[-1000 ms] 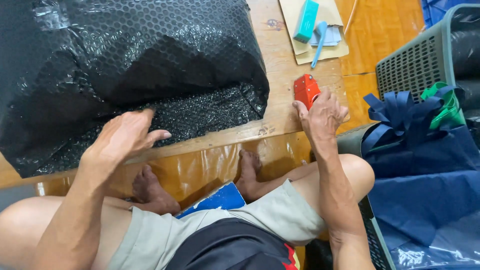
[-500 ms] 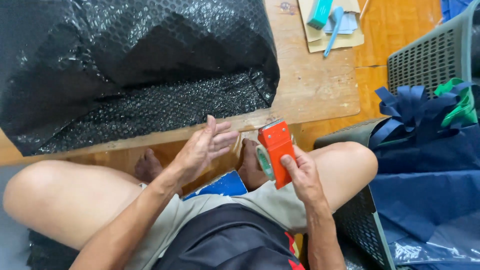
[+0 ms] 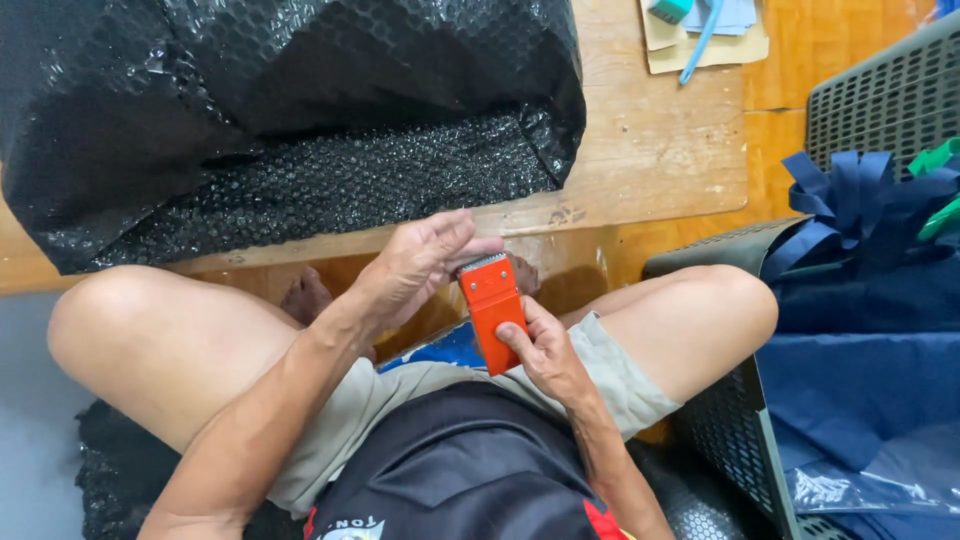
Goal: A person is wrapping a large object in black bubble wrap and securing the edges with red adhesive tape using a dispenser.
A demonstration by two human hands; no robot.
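My right hand (image 3: pixel 545 352) grips an orange tape dispenser (image 3: pixel 492 308) over my lap, its toothed metal edge pointing up. My left hand (image 3: pixel 418 260) is beside it, fingers spread and touching the dispenser's top end. A large bundle wrapped in black bubble wrap (image 3: pixel 280 110) lies on the low wooden table (image 3: pixel 660 150) just beyond my hands. My bare knees frame both hands.
A brown envelope with a teal box and a blue pen (image 3: pixel 700 25) lies at the table's far right. A grey plastic crate (image 3: pixel 880 100) stands at right, with dark blue fabric bags (image 3: pixel 870 300) and a green strap (image 3: pixel 940 185) over another crate.
My right hand picked the orange dispenser off the table and brought it to my lap. My left hand left the bubble wrap and came to the dispenser's top.
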